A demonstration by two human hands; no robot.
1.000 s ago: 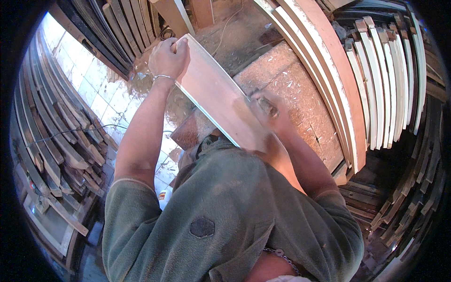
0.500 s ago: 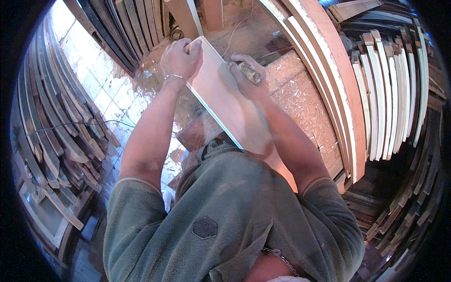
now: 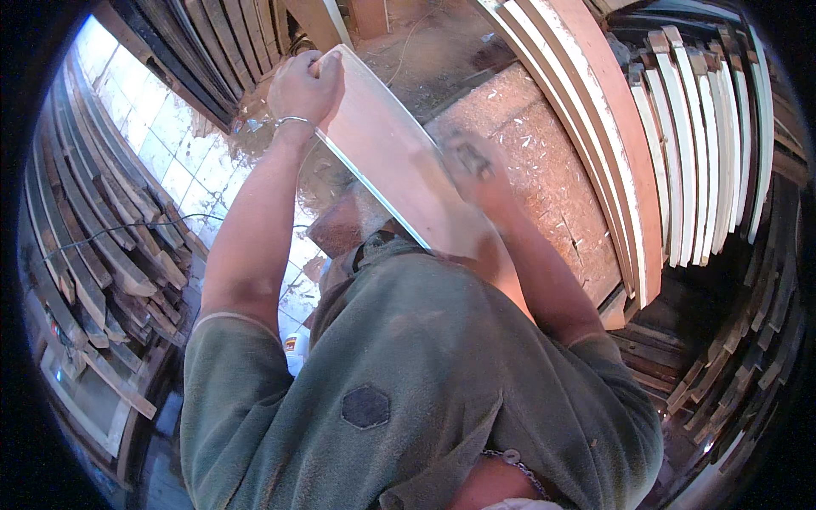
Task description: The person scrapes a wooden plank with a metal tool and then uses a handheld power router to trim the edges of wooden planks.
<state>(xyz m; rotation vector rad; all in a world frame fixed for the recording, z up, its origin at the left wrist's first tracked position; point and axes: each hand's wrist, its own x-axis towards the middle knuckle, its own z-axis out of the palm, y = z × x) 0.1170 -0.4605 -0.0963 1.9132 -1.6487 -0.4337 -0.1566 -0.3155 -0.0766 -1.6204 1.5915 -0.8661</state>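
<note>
A long, pale reddish wooden board slants from my lap up to the far left, its near end resting against my body. My left hand is closed over the board's far end, with a bracelet at the wrist. At the board's right long edge is my right hand, smeared by motion. It is closed round a small mottled block with light and dark patches, seen more sharply in the earlier frame. The face of the block against the wood is hidden.
Curved boards stand on edge at the right, beside a dusty surface strewn with shavings. Pale slats are stacked beyond. Dark timber pieces lie piled at the left near white floor tiles. A white container stands by my left elbow.
My right hand has slid with the block along the board's right edge toward me. My left hand and the board's far end have shifted slightly left and up in the picture.
</note>
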